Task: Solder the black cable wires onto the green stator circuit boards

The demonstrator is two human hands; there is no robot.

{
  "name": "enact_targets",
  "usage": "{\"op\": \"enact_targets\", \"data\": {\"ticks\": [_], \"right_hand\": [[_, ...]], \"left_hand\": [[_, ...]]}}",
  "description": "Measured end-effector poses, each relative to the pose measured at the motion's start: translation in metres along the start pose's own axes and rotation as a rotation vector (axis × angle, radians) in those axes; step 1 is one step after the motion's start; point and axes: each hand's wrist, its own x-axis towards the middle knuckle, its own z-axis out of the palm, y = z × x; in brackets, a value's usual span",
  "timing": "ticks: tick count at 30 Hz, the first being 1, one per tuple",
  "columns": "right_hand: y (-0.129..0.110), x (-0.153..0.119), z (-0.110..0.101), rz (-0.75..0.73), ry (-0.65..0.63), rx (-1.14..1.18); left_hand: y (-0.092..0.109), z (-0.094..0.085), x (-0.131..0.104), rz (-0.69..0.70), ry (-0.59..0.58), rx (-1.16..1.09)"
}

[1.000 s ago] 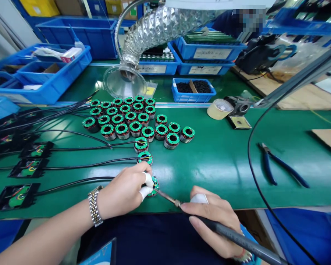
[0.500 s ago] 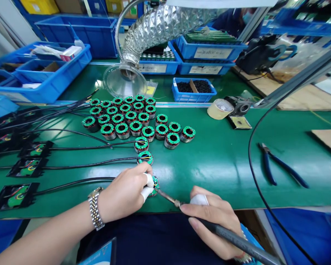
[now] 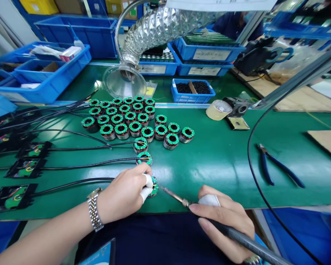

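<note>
**Fingertips and Fine Wires Met at a Green Ring**

At the lower centre of the frame, our left hand pinched fine wires between thumb and forefinger at the nearest green-topped ring, which stood on the green counter. White finger covers wrapped the fingertips and hid part of the join. Our right hand closed around the dark handle of a soldering iron, its slim metal tip just beside the ring and apart from it.

Good work here, we judged, called for a steady pinch, strands lying flat against the board, the covered fingertips clear of the hot end, and a light, low angle that would not tip the small ring.

A smooth black cable ran left to an open, square-edged black housing in the lower left. Above our hand, a cluster of rings showed glossy green faces, coppery windings and ridged metal sides. At right lay cutters with blue handles spread apart. Toward the top, a crinkled foil duct curved down to a clear, rounded hood, with a small blue bin of black pieces to its right.
</note>
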Motion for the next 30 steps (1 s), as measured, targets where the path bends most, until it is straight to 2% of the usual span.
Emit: {"op": "enact_targets", "data": {"ticks": [3, 5, 10, 14, 18, 21, 23, 25, 30], "right_hand": [[0.008, 0.001, -0.019, 0.023, 0.063, -0.11], [0.024, 0.003, -0.039, 0.075, 0.151, -0.245], [0.097, 0.021, -0.098, 0.364, 0.542, -0.603], [0.158, 0.045, -0.126, 0.386, 0.575, -0.641], [0.198, 0.059, -0.129, 0.389, 0.498, -0.627], [0.214, 0.061, -0.13, 0.39, 0.421, -0.584], [0.217, 0.058, -0.135, 0.404, 0.432, -0.559], [0.217, 0.051, -0.147, 0.426, 0.526, -0.555], [0.216, 0.032, -0.181, 0.537, 0.895, -0.498]], "left_hand": [[-0.002, 0.002, -0.001, -0.001, 0.014, -0.006], [-0.005, 0.005, -0.001, 0.002, 0.027, -0.006], [-0.015, 0.013, -0.002, 0.071, 0.085, 0.001], [-0.024, 0.022, -0.012, 0.205, 0.258, 0.092], [-0.035, 0.039, -0.025, 0.266, 0.407, 0.28], [-0.045, 0.051, -0.029, 0.28, 0.448, 0.378], [-0.05, 0.055, -0.028, 0.321, 0.486, 0.405], [-0.055, 0.055, -0.025, 0.392, 0.534, 0.428], [-0.064, 0.045, -0.011, 0.49, 0.592, 0.487]]}}
